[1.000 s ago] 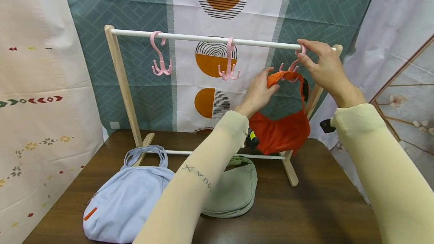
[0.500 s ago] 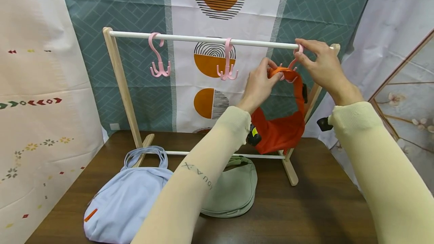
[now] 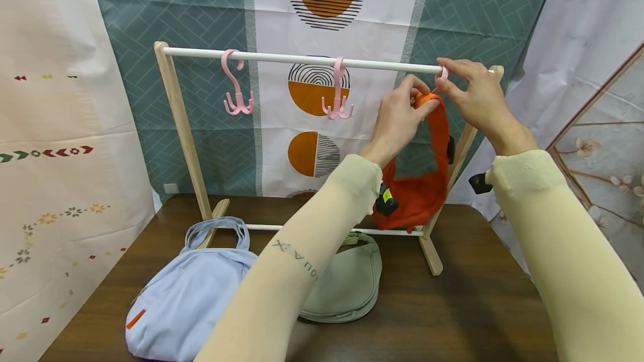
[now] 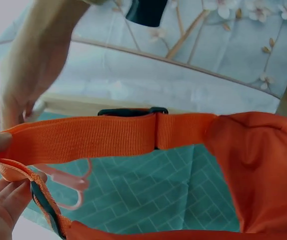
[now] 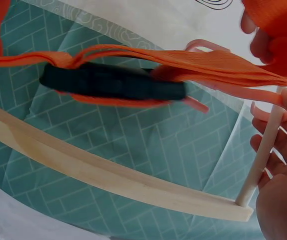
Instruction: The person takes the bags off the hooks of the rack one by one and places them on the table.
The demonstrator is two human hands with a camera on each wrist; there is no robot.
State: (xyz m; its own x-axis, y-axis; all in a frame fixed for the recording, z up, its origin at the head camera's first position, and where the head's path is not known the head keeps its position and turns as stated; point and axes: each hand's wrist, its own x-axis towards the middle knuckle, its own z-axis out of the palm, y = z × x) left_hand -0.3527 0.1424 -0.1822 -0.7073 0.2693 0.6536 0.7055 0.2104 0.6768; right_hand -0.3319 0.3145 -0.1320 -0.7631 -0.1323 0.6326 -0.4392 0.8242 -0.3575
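My left hand (image 3: 399,119) pinches the strap of an orange bag (image 3: 415,194), whose body hangs below with its strap looped upward. A dark buckle (image 4: 132,112) sits on the webbing strap (image 4: 83,140) in the left wrist view. My right hand (image 3: 478,96) grips the top of a pink hook (image 3: 443,74) where it loops over the white rail (image 3: 302,59), near the rack's right end. The strap overlaps the hook's lower prongs in the head view; in the left wrist view a pink prong (image 4: 78,185) shows behind the strap.
Two more pink hooks, one at left (image 3: 236,85) and one mid-rail (image 3: 338,91), hang from the rail. A light blue bag (image 3: 193,300) and a green bag (image 3: 347,284) lie on the brown table (image 3: 453,317). The rack's right wooden post (image 3: 465,147) stands beside the orange bag.
My left hand has moved right and up with the orange strap, bringing it over the right hook's prongs. The bag has swung slightly. My right hand stays at the hook's top.
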